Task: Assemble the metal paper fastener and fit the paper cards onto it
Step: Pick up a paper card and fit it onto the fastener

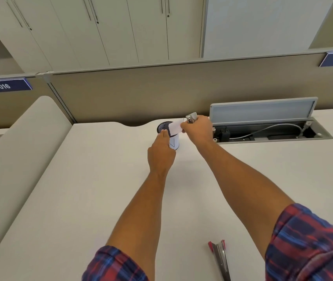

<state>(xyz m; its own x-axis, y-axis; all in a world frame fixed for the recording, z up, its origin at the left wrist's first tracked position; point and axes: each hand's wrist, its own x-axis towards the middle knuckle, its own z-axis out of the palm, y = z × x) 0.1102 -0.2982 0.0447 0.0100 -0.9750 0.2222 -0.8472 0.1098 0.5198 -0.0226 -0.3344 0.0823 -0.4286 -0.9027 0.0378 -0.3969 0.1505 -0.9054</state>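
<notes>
The fingers (188,126) of the right hand (199,128) are curled and pinch a small stack of white paper cards (176,127) at its right end. In the same grasp there is a shiny metal fastener piece (191,117), which sticks up above the knuckles. The cards are held flat in the air, just above the mouth of a round mesh pen holder (164,126).

The fingers (164,133) of the left hand (161,153) are stretched forward and lie against the side of the pen holder, with the tips near its rim and below the left end of the cards. They look straight, not clenched; whether they also touch the cards, I cannot tell. The pen holder has a dark mesh inside and a white lower part, and it stands on the bench (100,189) close to the far edge, where this edge makes a curved notch.

Both forearms reach far over the bench, and the checked sleeves in red and blue are rolled up at the near edge. Another metal fastener strip (220,258) with red tips lies on the bench near the near edge, toward the right, well apart from the hands. To the right of the hands, at the far edge, a cable tray (273,130) is open with its lid (263,110) standing up, and a grey cable (267,128) lies inside.
</notes>
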